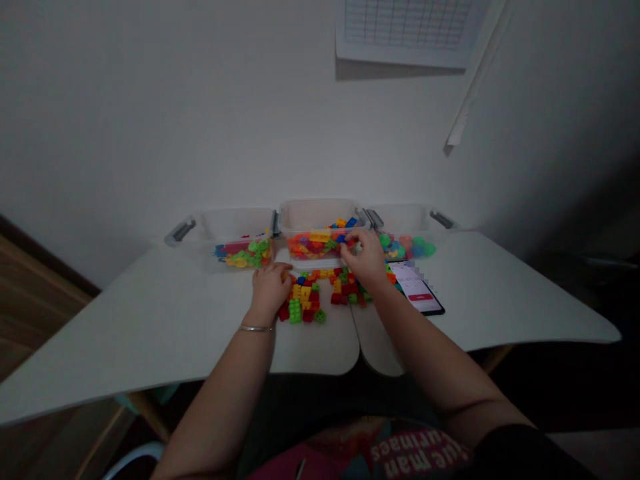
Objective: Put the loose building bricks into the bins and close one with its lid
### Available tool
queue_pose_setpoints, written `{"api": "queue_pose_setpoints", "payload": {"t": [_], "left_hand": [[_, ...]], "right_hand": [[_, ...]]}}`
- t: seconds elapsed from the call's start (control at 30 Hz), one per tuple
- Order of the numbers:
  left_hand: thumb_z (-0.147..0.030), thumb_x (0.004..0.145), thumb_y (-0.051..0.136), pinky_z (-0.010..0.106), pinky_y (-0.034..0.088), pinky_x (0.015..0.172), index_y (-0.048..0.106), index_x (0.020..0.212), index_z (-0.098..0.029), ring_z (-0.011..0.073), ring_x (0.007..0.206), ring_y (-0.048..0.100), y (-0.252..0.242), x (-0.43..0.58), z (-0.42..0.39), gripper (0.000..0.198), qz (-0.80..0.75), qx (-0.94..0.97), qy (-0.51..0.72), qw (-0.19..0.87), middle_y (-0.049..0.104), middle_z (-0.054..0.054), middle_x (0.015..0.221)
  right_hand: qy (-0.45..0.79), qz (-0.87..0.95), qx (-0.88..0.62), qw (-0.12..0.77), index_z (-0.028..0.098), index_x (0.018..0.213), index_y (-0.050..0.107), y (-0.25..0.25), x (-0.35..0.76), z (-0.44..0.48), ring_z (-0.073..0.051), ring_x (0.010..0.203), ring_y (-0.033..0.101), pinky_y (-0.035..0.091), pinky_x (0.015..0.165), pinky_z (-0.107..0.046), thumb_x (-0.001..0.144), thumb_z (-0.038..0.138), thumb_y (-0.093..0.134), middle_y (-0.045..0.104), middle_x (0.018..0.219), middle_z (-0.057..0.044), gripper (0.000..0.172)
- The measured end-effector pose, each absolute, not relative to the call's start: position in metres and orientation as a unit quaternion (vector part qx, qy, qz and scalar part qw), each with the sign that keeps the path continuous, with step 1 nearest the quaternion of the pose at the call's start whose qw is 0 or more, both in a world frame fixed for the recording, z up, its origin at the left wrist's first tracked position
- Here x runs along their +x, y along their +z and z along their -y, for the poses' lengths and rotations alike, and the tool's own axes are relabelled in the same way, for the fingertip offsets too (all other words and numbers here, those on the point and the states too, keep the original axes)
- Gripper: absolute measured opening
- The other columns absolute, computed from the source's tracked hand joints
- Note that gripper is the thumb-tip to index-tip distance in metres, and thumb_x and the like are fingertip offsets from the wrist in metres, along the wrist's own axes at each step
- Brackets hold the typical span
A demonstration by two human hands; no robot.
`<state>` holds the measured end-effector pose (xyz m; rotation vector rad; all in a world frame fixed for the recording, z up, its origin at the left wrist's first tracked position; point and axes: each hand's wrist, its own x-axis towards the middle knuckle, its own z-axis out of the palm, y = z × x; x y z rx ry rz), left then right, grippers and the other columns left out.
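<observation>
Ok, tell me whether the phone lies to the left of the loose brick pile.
No: the phone lies to the right of the loose brick pile, close beside the right hand.

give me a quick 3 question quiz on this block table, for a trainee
1. How many bins stand at the far edge of the table? A two, B three, C four
2. True or false: the phone lies to the right of the right hand.
3. Fill in: the left hand is at a pile of loose ___.
Key: 1 B; 2 true; 3 blocks
</observation>
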<state>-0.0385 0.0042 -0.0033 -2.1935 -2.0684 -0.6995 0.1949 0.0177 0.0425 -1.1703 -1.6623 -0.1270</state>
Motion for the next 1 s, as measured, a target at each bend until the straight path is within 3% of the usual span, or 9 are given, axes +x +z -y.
{"api": "queue_pose_setpoints", "payload": {"t": [0.13,0.27,0.4,0.57,0.77,1.0], "left_hand": [[-0.030,0.082,0.049,0.041,0.037,0.102,0.068,0.115,-0.021,0.0296,0.117,0.052,-0.001,-0.038,-0.001,0.040,0.701,-0.674,-0.224,0.060,0.061,0.011,0.126],[-0.039,0.081,0.051,0.046,0.039,0.097,0.064,0.121,-0.021,0.0342,0.113,0.054,0.002,-0.036,0.003,0.046,0.747,-0.637,-0.182,0.057,0.062,0.016,0.120],[-0.041,0.082,0.049,0.052,0.032,0.103,0.060,0.125,-0.021,0.0349,0.114,0.055,0.002,-0.035,0.003,0.048,0.750,-0.640,-0.162,0.049,0.063,0.016,0.119],[-0.042,0.083,0.048,0.060,0.028,0.104,0.059,0.125,-0.020,0.0376,0.113,0.056,-0.002,-0.037,0.001,0.048,0.740,-0.647,-0.175,0.050,0.064,0.016,0.121],[-0.046,0.080,0.056,0.044,0.044,0.092,0.058,0.123,-0.017,0.0324,0.106,0.061,0.001,-0.038,0.001,0.052,0.717,-0.665,-0.199,0.053,0.068,0.016,0.113],[-0.048,0.081,0.056,0.042,0.046,0.093,0.056,0.126,-0.015,0.0314,0.106,0.062,0.005,-0.037,0.000,0.056,0.704,-0.656,-0.272,0.004,0.069,0.015,0.110]], "right_hand": [[-0.061,0.667,-0.532,0.518,0.020,0.090,0.064,0.067,0.210,-0.040,-0.024,0.088,0.058,0.044,0.085,-0.038,0.080,0.025,0.054,0.066,0.091,-0.007,0.015],[-0.053,0.687,-0.566,0.451,0.020,0.094,0.068,0.073,0.216,-0.054,-0.025,0.091,0.058,0.042,0.089,-0.039,0.084,0.025,0.052,0.069,0.095,-0.008,0.020],[-0.063,0.693,-0.594,0.403,0.021,0.099,0.070,0.071,0.215,-0.058,-0.028,0.099,0.057,0.041,0.091,-0.043,0.087,0.030,0.051,0.070,0.100,-0.009,0.024],[-0.085,0.721,-0.580,0.368,0.017,0.091,0.072,0.063,0.207,-0.058,-0.030,0.103,0.056,0.038,0.095,-0.049,0.092,0.036,0.046,0.070,0.097,-0.013,0.032],[-0.127,0.729,-0.557,0.376,0.016,0.084,0.070,0.054,0.205,-0.061,-0.027,0.096,0.059,0.042,0.093,-0.046,0.093,0.038,0.045,0.070,0.089,-0.012,0.034],[-0.083,0.751,-0.540,0.372,0.014,0.092,0.069,0.052,0.207,-0.065,-0.028,0.104,0.058,0.035,0.102,-0.049,0.095,0.037,0.041,0.070,0.099,-0.015,0.036]]}}
